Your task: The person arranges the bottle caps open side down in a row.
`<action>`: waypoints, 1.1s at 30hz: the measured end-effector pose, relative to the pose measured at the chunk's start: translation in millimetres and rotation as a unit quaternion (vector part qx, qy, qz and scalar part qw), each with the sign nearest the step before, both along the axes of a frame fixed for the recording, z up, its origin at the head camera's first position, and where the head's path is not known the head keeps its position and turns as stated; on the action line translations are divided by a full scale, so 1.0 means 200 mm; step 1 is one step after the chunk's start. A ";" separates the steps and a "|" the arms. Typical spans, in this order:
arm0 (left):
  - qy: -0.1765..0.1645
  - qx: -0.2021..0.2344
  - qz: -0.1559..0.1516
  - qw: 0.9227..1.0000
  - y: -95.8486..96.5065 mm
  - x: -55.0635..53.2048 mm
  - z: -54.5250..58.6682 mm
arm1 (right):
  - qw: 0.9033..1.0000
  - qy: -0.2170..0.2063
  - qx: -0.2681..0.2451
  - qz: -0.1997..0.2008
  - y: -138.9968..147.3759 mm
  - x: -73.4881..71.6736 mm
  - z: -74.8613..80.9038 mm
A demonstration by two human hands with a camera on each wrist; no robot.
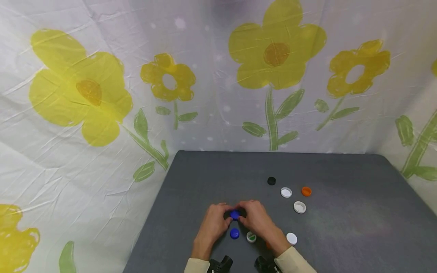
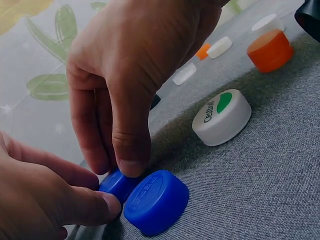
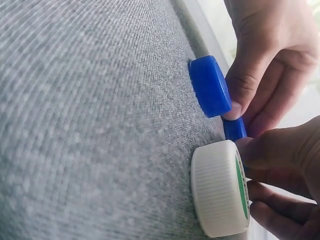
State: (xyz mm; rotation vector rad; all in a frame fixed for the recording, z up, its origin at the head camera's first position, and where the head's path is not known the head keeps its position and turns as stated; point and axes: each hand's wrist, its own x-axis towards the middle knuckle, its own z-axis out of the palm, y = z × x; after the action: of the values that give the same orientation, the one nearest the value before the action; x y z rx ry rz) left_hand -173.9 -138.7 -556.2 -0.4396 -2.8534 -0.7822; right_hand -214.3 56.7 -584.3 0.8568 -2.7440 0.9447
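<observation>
My left hand (image 1: pixel 216 220) and right hand (image 1: pixel 256 217) meet at a blue bottle cap (image 1: pixel 234 215) on the dark grey table, their thumbs and fingers gripping it from opposite sides. In the left wrist view, fingertips partly cover this cap (image 2: pixel 116 184). Just nearer to me lies a second blue bottle cap (image 1: pixel 234 233), flat and untouched, its top showing raised marks. A white bottle cap with a green print (image 1: pixel 251 237) sits to its right, below my right hand. In the right wrist view, this white cap (image 3: pixel 215 187) shows its ribbed side.
An orange cap (image 2: pixel 270 51) is mostly under my right forearm in the head view, with a white cap (image 1: pixel 291 238) to its right. Farther back are a black cap (image 1: pixel 271 181), two white caps (image 1: pixel 286 192) and another orange cap (image 1: pixel 306 191). A flowered curtain (image 1: pixel 211 76) surrounds the table.
</observation>
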 end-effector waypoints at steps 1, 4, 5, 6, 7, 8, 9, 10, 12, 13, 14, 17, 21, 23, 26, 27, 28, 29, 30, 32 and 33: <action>0.002 0.000 -0.001 1.000 0.00 0.00 0.00 | 1.000 0.001 0.004 -0.003 0.00 -0.02 -0.04; 0.005 0.001 -0.006 1.000 0.01 0.00 0.00 | 1.000 -0.003 0.008 -0.014 0.01 -0.05 -0.10; 0.006 0.000 -0.008 1.000 0.01 0.00 0.01 | 1.000 -0.002 0.007 -0.013 0.01 -0.05 -0.09; 0.006 0.000 -0.010 1.000 0.01 -0.01 0.01 | 1.000 -0.003 0.008 -0.010 0.01 -0.04 -0.06; 0.008 0.000 -0.012 1.000 0.01 -0.01 0.01 | 1.000 -0.005 0.008 -0.006 0.01 -0.02 -0.02; 0.006 0.001 -0.013 1.000 0.01 -0.01 0.01 | 1.000 -0.009 0.006 -0.005 0.01 0.00 0.03; 0.007 0.001 -0.014 1.000 0.01 -0.01 0.01 | 1.000 -0.012 0.006 -0.003 0.02 0.02 0.07; 0.008 0.002 -0.014 1.000 0.01 -0.01 0.02 | 1.000 -0.016 0.008 -0.006 0.02 0.04 0.12; 0.008 0.007 -0.012 1.000 0.02 -0.02 0.03 | 1.000 -0.021 0.009 -0.016 0.03 0.07 0.20; 0.011 0.011 -0.011 1.000 0.03 -0.02 0.03 | 0.999 -0.021 0.008 -0.025 0.03 0.08 0.22; 0.013 0.014 -0.009 1.000 0.03 -0.03 0.04 | 0.999 -0.018 0.006 -0.034 0.04 0.08 0.24; 0.028 0.024 -0.007 0.999 0.06 -0.04 0.08 | 0.998 -0.005 -0.013 -0.055 0.06 0.08 0.29; 0.053 0.027 -0.016 0.998 0.11 -0.08 0.15 | 0.996 -0.006 -0.053 -0.069 0.11 0.08 0.36; 0.064 0.028 -0.027 0.997 0.14 -0.10 0.19 | 0.995 -0.006 -0.062 -0.078 0.14 0.07 0.39; 0.074 0.038 -0.047 0.995 0.18 -0.13 0.23 | 0.993 -0.004 -0.071 -0.089 0.19 0.07 0.43; 0.075 0.043 -0.053 0.995 0.19 -0.14 0.25 | 0.993 -0.002 -0.073 -0.093 0.21 0.06 0.45; 0.074 0.049 -0.058 0.994 0.21 -0.15 0.26 | 0.992 -0.002 -0.078 -0.096 0.23 0.06 0.46; 0.072 0.057 -0.062 0.994 0.22 -0.15 0.28 | 0.992 -0.001 -0.082 -0.099 0.25 0.06 0.48; 0.070 0.065 -0.064 0.993 0.23 -0.16 0.29 | 0.991 -0.001 -0.087 -0.102 0.26 0.06 0.49; 0.064 0.080 -0.065 0.993 0.26 -0.18 0.31 | 0.989 0.004 -0.095 -0.109 0.30 0.06 0.51; 0.062 0.088 -0.065 0.992 0.27 -0.19 0.32 | 0.989 0.007 -0.099 -0.113 0.32 0.06 0.52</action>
State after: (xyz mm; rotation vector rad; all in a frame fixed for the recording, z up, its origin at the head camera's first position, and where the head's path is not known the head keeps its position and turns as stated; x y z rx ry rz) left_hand -211.0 -84.1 -492.2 -0.6301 -2.6358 -0.9820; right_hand -201.8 120.1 -479.6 0.5053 -2.6073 1.1324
